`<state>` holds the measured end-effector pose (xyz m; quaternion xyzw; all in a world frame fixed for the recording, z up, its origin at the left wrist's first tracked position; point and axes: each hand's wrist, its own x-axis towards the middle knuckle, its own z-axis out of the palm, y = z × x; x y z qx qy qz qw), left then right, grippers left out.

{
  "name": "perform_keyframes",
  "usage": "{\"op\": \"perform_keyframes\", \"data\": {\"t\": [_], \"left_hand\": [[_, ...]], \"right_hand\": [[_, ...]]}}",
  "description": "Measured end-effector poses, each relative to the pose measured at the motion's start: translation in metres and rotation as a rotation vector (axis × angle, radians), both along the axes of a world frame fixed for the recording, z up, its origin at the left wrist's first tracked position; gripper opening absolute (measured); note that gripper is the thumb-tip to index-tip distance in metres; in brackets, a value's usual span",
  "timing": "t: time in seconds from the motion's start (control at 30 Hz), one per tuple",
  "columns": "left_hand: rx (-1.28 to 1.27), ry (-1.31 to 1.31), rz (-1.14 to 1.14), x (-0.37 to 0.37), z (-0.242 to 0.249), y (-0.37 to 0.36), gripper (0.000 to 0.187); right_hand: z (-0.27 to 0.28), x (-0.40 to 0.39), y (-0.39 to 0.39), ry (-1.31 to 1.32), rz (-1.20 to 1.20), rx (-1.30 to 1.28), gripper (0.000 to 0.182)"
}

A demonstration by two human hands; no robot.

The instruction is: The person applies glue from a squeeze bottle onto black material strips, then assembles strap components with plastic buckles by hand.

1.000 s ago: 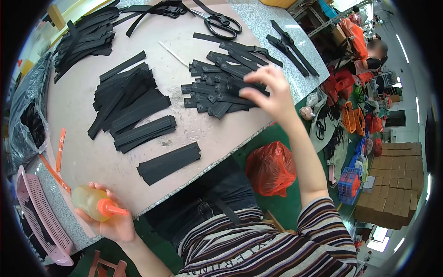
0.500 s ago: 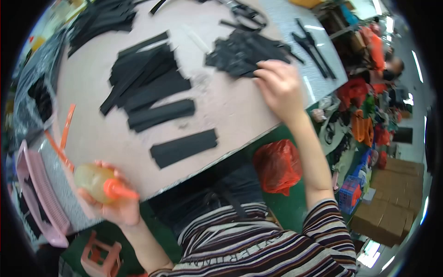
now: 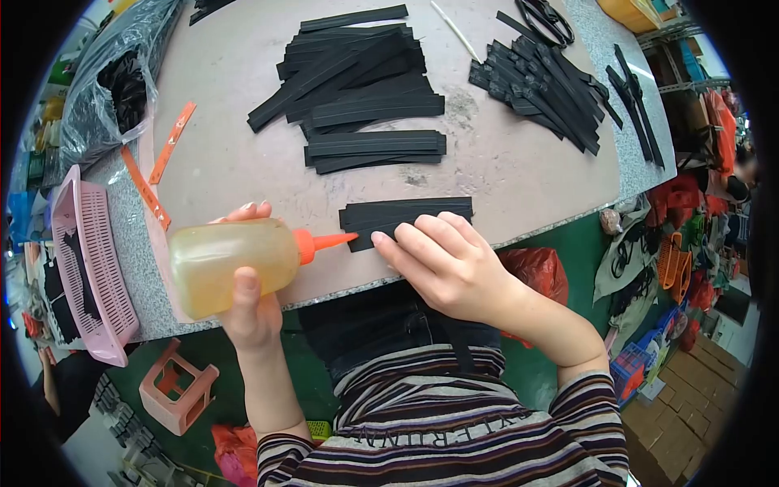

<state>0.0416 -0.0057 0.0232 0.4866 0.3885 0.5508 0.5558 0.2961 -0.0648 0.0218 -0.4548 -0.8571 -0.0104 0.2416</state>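
A squeeze bottle (image 3: 231,268) of yellowish liquid with an orange-red nozzle lies tilted nearly level in my left hand (image 3: 250,304), whose fingers wrap round it. The nozzle tip is at the left end of a small stack of black strips (image 3: 406,213) near the table's front edge. My right hand (image 3: 450,264) rests over the front of this stack, fingers bent together, one fingertip on the strips close to the nozzle. The thumb's grip is partly hidden. Behind lie more black strips (image 3: 377,144) and a large loose pile of strips (image 3: 357,73).
A heap of folded black strips (image 3: 540,89) lies at the right, with a white stick (image 3: 456,31) beside it. Orange strips (image 3: 172,144) lie at the left near a pink basket (image 3: 101,252) and a plastic bag (image 3: 150,81). A pink stool (image 3: 174,390) stands below.
My right hand has moved from the folded-strip heap to the near stack. My left hand has raised the bottle and turned its nozzle onto the stack's left end. The view has shifted.
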Motion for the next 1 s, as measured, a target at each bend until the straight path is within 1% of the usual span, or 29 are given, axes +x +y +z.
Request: {"op": "perform_keyframes", "data": {"t": [0.07, 0.37, 0.47, 0.57, 0.67, 0.7, 0.77, 0.87, 0.9, 1.0], "left_hand": [[-0.001, 0.008, -0.031, -0.001, -0.005, -0.001, 0.062], [-0.014, 0.036, -0.017, -0.009, -0.001, 0.001, 0.060], [-0.043, 0.045, -0.080, -0.010, 0.000, -0.001, 0.062], [-0.102, -0.234, -0.027, -0.020, 0.004, 0.002, 0.064], [-0.211, -0.649, -0.152, -0.023, 0.005, 0.011, 0.065], [-0.301, -0.786, -0.210, -0.017, 0.006, 0.012, 0.066], [-0.485, -1.055, -0.331, 0.002, 0.009, 0.014, 0.069], [-0.506, -1.149, -0.582, 0.014, -0.005, 0.021, 0.061], [-0.514, -1.138, -0.567, 0.017, -0.005, 0.020, 0.061], [-0.526, -1.123, -0.542, 0.020, 0.000, 0.022, 0.062]], "right_hand": [[0.001, 0.001, 0.002, 0.002, 0.013, 0.009, 0.038], [0.002, 0.000, 0.005, 0.040, 0.010, -0.004, 0.035], [0.004, 0.000, 0.006, 0.057, 0.014, -0.031, 0.036], [0.003, 0.007, 0.008, 0.228, 0.013, -0.110, 0.032], [0.022, 0.014, 0.014, 0.202, -0.103, -0.248, 0.028], [0.017, 0.013, 0.017, 0.283, -0.117, -0.287, 0.023], [0.021, 0.014, 0.021, 0.274, -0.121, -0.319, 0.023], [0.025, 0.015, 0.022, 0.243, -0.106, -0.316, 0.023], [0.025, 0.015, 0.022, 0.229, -0.096, -0.306, 0.023], [0.029, 0.027, 0.018, 0.349, 0.012, -0.329, 0.021]]}}
